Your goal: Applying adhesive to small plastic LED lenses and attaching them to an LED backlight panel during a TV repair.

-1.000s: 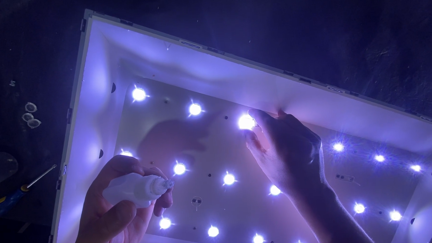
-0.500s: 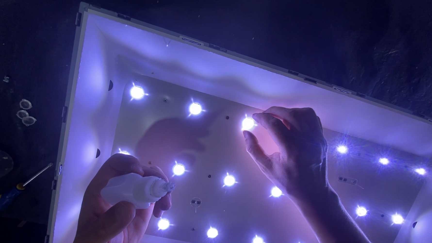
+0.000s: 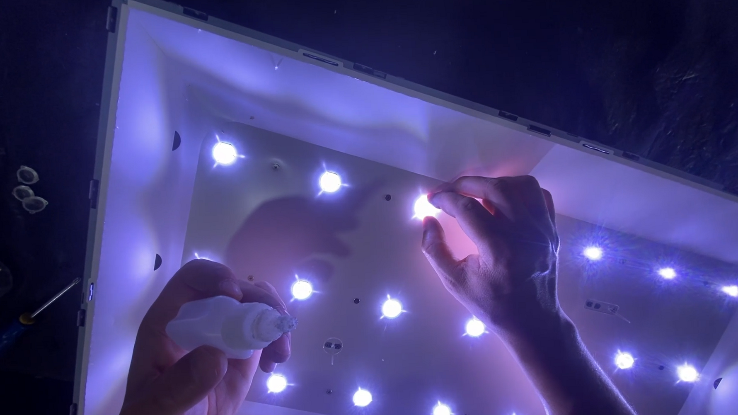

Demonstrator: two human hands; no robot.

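Observation:
A large white backlight panel (image 3: 158, 117) lies open with several glowing LEDs on its reflector sheet. My left hand (image 3: 185, 373) is at the lower left and grips a small white glue bottle (image 3: 225, 326) with its nozzle pointing right. My right hand (image 3: 495, 243) reaches in from the lower right. Its thumb and forefinger pinch at one lit LED (image 3: 423, 207) in the upper middle row; whether a lens is between the fingers I cannot tell.
The panel rests on a dark surface. Left of its frame lie three small clear lens caps (image 3: 26, 188) and a screwdriver (image 3: 25, 318) with a blue and yellow handle. Other LEDs (image 3: 390, 308) shine around both hands.
My right hand has lifted its fingers from a flat press on the LED into a pinch around it. The view has shifted slightly. The left hand with the bottle has stayed put.

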